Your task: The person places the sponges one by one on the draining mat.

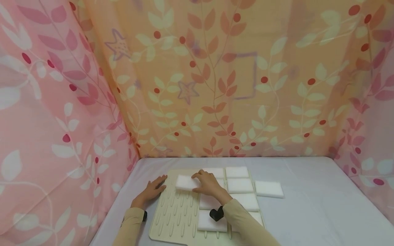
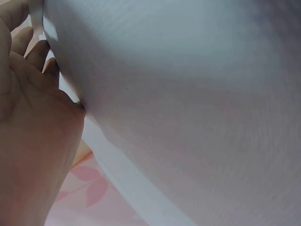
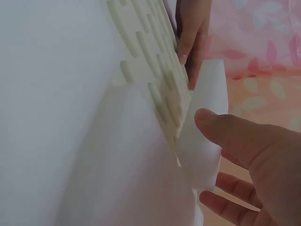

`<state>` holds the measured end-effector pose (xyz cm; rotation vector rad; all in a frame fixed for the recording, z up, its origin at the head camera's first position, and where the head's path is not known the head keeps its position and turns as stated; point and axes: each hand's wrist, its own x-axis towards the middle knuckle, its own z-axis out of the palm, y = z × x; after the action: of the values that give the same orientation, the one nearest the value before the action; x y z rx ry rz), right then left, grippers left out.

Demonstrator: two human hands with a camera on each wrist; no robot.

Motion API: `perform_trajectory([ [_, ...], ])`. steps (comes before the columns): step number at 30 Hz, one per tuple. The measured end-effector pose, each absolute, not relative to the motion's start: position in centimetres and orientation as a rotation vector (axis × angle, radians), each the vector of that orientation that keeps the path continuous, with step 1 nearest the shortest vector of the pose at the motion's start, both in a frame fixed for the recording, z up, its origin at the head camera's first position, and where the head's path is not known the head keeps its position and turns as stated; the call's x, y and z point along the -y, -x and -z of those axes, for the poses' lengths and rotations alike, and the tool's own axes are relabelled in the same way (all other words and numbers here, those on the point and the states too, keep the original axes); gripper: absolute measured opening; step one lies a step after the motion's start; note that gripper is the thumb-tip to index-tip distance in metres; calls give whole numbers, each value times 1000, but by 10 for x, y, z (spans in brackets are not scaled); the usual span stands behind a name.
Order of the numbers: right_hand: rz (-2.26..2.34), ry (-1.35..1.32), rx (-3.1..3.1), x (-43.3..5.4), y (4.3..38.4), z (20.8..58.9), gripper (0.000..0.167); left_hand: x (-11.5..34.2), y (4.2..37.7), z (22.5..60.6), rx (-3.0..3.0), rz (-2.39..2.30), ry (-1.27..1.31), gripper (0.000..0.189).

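My right hand (image 1: 210,184) pinches a white sponge block (image 1: 184,183) between thumb and fingers, over the far left part of a cream ridged mat (image 1: 162,229). In the right wrist view the thumb lies on the near face of this sponge (image 3: 203,136), which stands tilted by the ridges. Several more white sponges (image 1: 240,185) lie in rows on the mat's right half; my right forearm covers some of them. At the mat's upper left edge my left hand (image 1: 150,191) rests with its fingers extended, fingertips at the rim. The left wrist view shows its palm side beside the white tabletop.
One loose white sponge (image 1: 269,189) lies on the white table (image 1: 311,205), just right of the mat. Patterned cloth hangs behind the table (image 1: 215,78) and along both sides, close to the table's edges.
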<state>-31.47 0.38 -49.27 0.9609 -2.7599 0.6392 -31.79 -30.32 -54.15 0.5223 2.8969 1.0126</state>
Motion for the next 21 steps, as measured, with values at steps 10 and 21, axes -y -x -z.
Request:
perform_trajectory([
  [10,-596,-929,2810,3,319,499,48,304,320,542,-2891,-1006,-511,55],
  [21,-548,-938,2831,6,322,506,49,303,318,539,-2883,-991,-501,55],
])
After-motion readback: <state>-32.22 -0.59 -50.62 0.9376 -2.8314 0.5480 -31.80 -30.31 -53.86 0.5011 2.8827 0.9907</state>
